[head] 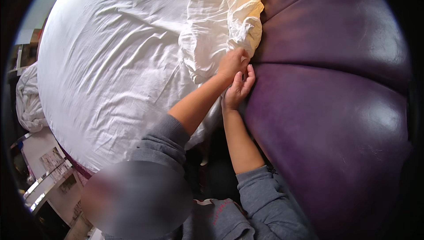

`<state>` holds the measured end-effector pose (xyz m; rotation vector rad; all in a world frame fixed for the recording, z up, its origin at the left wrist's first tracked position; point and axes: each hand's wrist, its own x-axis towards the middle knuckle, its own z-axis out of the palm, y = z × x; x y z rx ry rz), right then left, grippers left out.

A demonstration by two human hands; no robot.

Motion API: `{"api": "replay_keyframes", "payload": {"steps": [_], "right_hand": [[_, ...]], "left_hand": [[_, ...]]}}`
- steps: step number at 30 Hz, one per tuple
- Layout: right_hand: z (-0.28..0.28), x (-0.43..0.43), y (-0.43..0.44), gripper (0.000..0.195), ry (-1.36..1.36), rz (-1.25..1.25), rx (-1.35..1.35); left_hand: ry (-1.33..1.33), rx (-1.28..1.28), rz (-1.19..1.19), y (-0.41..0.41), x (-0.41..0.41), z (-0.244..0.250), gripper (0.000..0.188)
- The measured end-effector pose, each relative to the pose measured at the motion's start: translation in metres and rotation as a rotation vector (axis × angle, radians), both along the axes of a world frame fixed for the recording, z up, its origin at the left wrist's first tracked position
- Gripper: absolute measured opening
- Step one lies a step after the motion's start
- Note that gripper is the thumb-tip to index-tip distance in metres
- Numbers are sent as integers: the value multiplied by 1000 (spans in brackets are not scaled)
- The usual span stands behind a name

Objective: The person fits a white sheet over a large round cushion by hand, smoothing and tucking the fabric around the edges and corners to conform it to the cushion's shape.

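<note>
A white bed sheet (142, 58) lies wrinkled over the mattress, its edge bunched (212, 38) beside a purple padded headboard (324, 114). My left hand (232, 62) reaches across to the bunched edge, fingers curled and pinching the fabric; the fingertips are partly hidden. Just below it, close against the headboard, my right hand (240, 87) is turned palm up. Its thumb and fingers are apart, with no fabric plainly between them. The fingertips of both hands nearly meet at the corner of the bed.
The headboard has deep seams and rises along the right side. A dark gap (212, 167) lies between bed and headboard near my body. Beyond the bed's left edge are a crumpled white cloth bundle (29, 101) and mirrored-looking furniture (49, 177).
</note>
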<state>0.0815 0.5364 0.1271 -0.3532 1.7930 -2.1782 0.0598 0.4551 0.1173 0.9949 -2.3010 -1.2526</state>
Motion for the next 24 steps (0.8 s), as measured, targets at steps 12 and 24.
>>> {"api": "replay_keyframes", "payload": {"steps": [12, 24], "right_hand": [[15, 0, 5, 35, 18, 40, 44], [20, 1, 7, 38, 229, 130, 65]], "left_hand": [[-294, 223, 53, -17, 10, 0, 34], [257, 355, 161, 4, 5, -22, 27]]}}
